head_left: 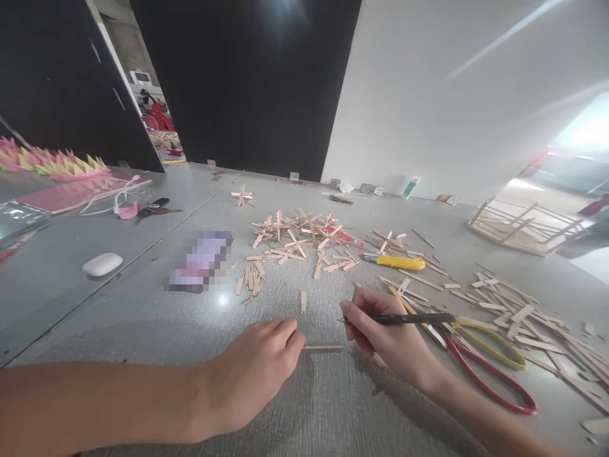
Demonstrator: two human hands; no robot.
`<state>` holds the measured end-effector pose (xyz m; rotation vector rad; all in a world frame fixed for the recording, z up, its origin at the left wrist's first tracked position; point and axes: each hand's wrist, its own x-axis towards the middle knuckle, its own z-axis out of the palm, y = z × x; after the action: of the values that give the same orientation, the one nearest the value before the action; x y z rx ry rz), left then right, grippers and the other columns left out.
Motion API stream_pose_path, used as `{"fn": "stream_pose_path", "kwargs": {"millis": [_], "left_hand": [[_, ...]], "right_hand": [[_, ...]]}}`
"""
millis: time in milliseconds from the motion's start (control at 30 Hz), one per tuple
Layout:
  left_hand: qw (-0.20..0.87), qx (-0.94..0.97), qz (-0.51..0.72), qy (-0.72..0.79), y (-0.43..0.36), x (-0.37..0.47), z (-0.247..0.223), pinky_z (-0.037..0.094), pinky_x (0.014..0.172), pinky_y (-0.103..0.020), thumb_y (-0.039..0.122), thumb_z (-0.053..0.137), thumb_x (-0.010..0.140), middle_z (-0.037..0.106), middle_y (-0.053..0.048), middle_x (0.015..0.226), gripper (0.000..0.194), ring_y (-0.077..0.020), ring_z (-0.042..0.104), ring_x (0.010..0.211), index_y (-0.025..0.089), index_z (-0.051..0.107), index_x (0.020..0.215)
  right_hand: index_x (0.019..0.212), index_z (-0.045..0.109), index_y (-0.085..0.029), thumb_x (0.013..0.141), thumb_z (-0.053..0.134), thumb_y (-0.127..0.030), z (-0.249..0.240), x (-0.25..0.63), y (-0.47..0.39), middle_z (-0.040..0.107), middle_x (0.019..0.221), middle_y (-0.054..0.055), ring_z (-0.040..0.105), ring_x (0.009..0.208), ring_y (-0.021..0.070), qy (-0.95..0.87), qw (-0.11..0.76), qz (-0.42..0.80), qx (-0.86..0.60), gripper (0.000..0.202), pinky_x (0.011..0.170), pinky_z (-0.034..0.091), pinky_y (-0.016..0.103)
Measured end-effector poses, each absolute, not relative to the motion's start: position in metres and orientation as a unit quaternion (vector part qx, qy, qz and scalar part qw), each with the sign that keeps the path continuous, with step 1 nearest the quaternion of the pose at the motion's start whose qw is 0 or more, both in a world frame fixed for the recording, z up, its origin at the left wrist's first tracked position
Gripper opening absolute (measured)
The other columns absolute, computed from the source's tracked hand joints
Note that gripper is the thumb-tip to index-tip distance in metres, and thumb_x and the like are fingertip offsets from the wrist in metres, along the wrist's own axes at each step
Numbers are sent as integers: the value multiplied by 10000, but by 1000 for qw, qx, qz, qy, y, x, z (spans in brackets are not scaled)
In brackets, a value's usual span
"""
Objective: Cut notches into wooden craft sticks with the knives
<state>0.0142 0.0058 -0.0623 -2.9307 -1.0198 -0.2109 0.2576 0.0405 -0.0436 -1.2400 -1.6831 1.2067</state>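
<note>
A stick is being pinched flat on the table by the left hand; a pen is being gripped in the right. The right wrist is being crowded by scissors. Beyond, a cutter is being flanked by a pile.

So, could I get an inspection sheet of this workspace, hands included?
Surface: grey worktop, a seam running across its left side.
Job's things: thin stick lying between the hands; star-shaped stick pieces beyond.
Clutter: loose sticks, yellow cutter, scissors on the right.
Grips: left hand at the thin stick's end, pinching or pressing unclear; right hand holds a black pen.
Cables: white cable, far left.
Surroundings: black panel and white panel behind.
</note>
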Motion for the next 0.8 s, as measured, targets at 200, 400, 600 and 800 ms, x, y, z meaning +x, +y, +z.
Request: {"fn": "stream_pose_path", "kwargs": {"millis": [200, 400, 600, 800], "left_hand": [[15, -937, -75, -342, 16, 12, -66, 431, 570, -296, -45, 577, 770, 579, -14, 848, 240, -182, 560, 696, 179, 566, 858], [60, -953, -92, -282, -4, 18, -54, 516, 727, -369, 31, 594, 843, 641, -36, 904, 143, -220, 595, 800, 156, 635, 901], [108, -970, -75, -205, -18, 19, -48, 547, 904, -401, 195, 449, 998, 681, -157, 1196, 301, -289, 632, 1127, 63, 676, 1145], [109, -971, -60, -205, -15, 19, -45, 550, 947, -390, 187, 368, 1033, 694, -164, 1240, 382, -281, 637, 1180, 32, 656, 1229]], "right_hand": [[684, 579, -205, 957, 641, -458, -45, 256, 38, 578, 571, -34, 433, 435, 82, -667, 313, 489, -466, 377, 436, 312, 239], [695, 557, -208, 889, 733, -375, -50, 256, 34, 490, 603, -55, 416, 553, 102, -713, 268, 463, -454, 310, 491, 303, 245], [719, 534, -214, 955, 635, -411, -60, 254, 32, 504, 573, -57, 471, 489, 98, -706, 255, 481, -453, 324, 461, 329, 236], [670, 485, -231, 952, 638, -436, -66, 249, 27, 468, 482, -80, 430, 378, 87, -692, 247, 505, -453, 381, 388, 298, 224]]}}
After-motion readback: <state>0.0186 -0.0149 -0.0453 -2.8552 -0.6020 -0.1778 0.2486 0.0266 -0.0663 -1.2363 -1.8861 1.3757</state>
